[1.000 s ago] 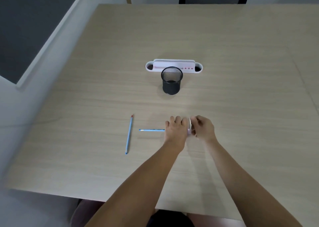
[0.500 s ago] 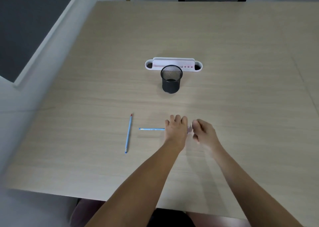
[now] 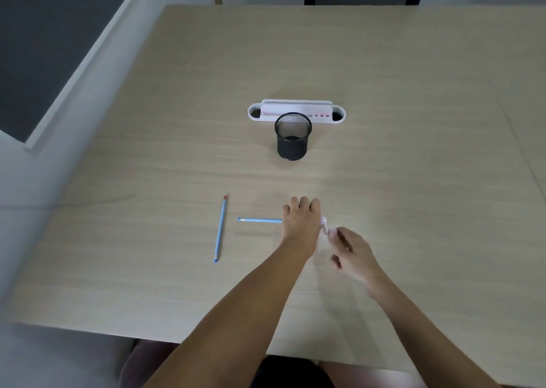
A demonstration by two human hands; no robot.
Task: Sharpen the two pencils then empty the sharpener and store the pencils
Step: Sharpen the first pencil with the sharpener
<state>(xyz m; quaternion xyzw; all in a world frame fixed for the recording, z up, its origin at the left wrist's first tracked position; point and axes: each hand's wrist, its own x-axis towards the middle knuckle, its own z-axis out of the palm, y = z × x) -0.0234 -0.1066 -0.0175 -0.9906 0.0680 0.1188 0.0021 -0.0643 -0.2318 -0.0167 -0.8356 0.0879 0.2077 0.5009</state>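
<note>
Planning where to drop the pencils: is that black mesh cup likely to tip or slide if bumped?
The mesh cup looks empty and thin-walled, so probably light and easy to slide on the smooth table. It is upright and taller than wide, so a knock near its rim might tip it.

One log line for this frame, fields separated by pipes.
left hand: holds blue pencil | right hand: at small pink sharpener | second blue pencil: on table

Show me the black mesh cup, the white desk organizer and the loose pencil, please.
black mesh cup (image 3: 291,145): head view, front wall.
white desk organizer (image 3: 339,114): head view, right end.
loose pencil (image 3: 220,228): head view, mid-shaft.
</note>
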